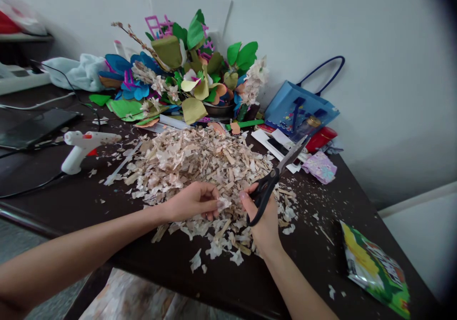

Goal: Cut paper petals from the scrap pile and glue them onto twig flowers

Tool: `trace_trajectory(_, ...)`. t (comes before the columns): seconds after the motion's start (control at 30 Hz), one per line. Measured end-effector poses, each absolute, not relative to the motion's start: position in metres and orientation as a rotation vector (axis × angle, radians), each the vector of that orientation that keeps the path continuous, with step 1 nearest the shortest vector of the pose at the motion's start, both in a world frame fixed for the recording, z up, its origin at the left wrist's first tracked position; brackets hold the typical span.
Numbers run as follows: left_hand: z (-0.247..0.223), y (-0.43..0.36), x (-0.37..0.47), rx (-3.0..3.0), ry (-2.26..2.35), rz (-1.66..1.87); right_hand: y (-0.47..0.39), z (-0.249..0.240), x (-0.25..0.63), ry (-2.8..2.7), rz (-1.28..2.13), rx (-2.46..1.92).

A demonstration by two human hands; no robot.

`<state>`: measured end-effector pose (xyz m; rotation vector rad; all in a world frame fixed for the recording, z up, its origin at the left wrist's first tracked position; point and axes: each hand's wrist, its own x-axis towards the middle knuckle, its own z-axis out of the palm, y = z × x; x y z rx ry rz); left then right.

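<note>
A wide heap of pale, papery scraps (185, 158) covers the middle of the dark table. Over its near side, my left hand (198, 200) is closed, pinching a small whitish scrap (224, 203) between thumb and fingers. Just to the right, my right hand (262, 215) is wrapped around the handles of black-handled scissors (266, 186). Their blades point up and away to the right, clear of the scrap. The two hands are close together but do not touch. Loose flakes lie around the heap's near edge, below my hands.
A white glue gun (76, 148) with a cord stands at left, near a dark flat device (39, 125). Behind the heap are colourful cloth-like flowers (200, 79). A blue bag (300, 108), a patterned cloth (320, 166) and a green snack packet (374, 267) are at right.
</note>
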<state>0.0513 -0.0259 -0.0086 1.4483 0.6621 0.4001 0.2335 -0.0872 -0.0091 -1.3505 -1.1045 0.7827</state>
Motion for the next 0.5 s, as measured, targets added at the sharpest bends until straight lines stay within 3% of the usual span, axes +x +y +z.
trace_trajectory(0.37,-0.011,-0.025,0.051,1.463,0.651,0.409,-0.072,0.003,0.275,-1.05,0.414,-1.403)
trace_trajectory(0.5,-0.011,-0.025,0.05,1.482,0.649,0.42,-0.065,0.003,0.306,-1.304,0.538,-1.612)
